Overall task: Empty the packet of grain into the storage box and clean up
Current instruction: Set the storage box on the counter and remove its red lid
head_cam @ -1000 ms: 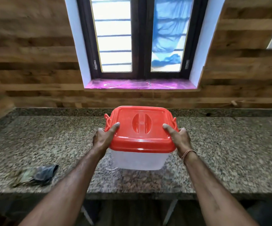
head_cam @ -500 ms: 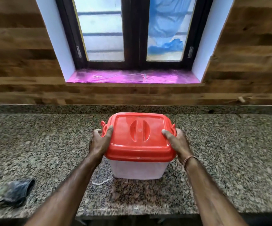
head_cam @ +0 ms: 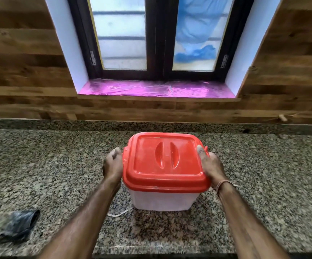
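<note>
The storage box [head_cam: 162,200], translucent with a red lid [head_cam: 162,163], stands shut on the granite counter [head_cam: 48,165] in the middle of the view. My right hand [head_cam: 210,168] grips the lid's right side, thumb on top near the right latch. At the left latch my left hand [head_cam: 113,166] lies against the lid's edge with curled fingers, its thumb off the lid's top. A crumpled packet [head_cam: 9,226], dark plastic with a greenish part, lies at the counter's front left, far from both hands.
A short white string [head_cam: 117,214] lies on the counter by the box's front left corner. Behind the counter rises a wood-panelled wall with a window and a pink-lined sill [head_cam: 155,89]. The counter's front edge runs just below my forearms.
The box now sits a little farther back on the counter. My left thumb has come off the lid's top and the hand has shifted to the lid's left edge. The right hand keeps its grip.
</note>
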Action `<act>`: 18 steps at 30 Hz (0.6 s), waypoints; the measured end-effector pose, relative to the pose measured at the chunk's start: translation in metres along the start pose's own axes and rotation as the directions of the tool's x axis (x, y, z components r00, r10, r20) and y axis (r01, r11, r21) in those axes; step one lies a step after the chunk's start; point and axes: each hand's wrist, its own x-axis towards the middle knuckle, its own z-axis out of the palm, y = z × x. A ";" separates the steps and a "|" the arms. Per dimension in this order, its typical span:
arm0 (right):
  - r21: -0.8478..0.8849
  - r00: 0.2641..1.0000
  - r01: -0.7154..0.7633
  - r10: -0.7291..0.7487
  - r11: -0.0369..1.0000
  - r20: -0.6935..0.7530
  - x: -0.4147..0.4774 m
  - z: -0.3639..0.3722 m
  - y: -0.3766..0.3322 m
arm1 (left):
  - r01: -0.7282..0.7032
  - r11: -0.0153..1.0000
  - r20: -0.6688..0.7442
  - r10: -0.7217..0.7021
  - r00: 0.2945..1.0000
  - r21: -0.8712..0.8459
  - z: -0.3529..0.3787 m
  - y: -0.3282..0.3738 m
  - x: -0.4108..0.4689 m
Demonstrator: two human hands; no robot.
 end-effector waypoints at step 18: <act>0.254 0.964 -0.121 0.175 0.960 -0.199 0.002 -0.007 0.013 | -0.064 0.987 0.099 0.050 0.994 0.147 0.012 0.017 -0.018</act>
